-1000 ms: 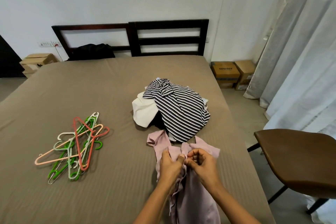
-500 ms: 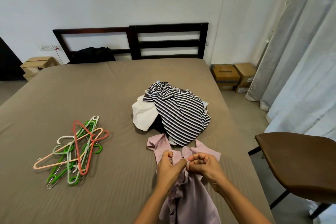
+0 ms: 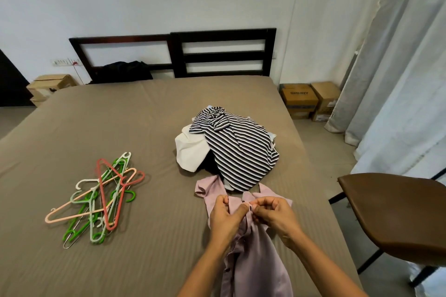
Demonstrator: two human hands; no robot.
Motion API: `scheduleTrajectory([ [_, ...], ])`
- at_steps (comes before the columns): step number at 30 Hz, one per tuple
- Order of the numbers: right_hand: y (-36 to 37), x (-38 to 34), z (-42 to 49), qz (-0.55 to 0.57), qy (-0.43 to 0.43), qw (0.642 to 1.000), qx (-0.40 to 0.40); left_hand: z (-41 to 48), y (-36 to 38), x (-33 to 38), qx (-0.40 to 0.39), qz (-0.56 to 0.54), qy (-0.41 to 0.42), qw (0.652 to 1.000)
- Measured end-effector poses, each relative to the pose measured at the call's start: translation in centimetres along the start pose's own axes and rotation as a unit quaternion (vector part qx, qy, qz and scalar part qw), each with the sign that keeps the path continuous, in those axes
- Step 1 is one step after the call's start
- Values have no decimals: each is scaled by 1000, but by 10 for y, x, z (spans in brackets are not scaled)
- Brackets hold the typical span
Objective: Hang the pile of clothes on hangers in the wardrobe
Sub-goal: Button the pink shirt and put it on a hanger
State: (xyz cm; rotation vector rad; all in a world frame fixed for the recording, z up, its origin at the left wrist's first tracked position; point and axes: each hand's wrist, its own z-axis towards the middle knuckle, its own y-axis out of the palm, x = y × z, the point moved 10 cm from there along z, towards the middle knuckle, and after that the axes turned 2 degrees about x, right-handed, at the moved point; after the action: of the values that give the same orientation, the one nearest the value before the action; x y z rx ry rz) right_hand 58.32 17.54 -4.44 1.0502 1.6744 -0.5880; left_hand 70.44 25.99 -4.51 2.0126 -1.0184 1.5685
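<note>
On the bed point(image 3: 120, 128), pink shirt point(image 3: 255, 270) collar pinched by fingers point(image 3: 243, 208) of left hand point(image 3: 225, 219) and right hand point(image 3: 276, 218).

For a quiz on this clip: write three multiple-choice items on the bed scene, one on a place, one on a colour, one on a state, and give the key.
1. Seen from the head camera, where do the hangers lie against the pile of clothes?
A. to its left
B. to its right
C. on top of it

2. The top garment of the pile is:
A. plain red
B. black-and-white striped
C. green checked

3. The left hand and right hand are:
A. hanging empty
B. each gripping a hanger
C. both pinching the pink shirt near its collar

Key:
1 A: they lie apart from the pile, on the left of the picture.
2 B: dark and white stripes cover it.
3 C: fingers of both hands close on the pink cloth.
</note>
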Motion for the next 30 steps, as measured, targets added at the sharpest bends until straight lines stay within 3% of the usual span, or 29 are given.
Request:
scheduleTrajectory([
  [5,0,-13,-5,-107,-89,990,23,-2,2,-5,7,3,-10,1000],
  [11,-1,-15,-10,-183,-137,972,60,4,3,-27,46,38,-34,998],
  [16,1,-21,-18,-161,-167,971,59,-6,-2,4,64,132,10,989],
  [21,-1,-14,-18,-45,-105,992,61,-4,-1,11,62,164,51,983],
  [26,6,16,-11,146,86,986,-11,1,4,0,12,83,14,996],
  [28,3,26,-7,139,143,980,-13,0,5,-1,-6,97,21,995],
  [30,-6,32,-1,44,175,984,2,-5,7,4,-21,102,66,992],
])
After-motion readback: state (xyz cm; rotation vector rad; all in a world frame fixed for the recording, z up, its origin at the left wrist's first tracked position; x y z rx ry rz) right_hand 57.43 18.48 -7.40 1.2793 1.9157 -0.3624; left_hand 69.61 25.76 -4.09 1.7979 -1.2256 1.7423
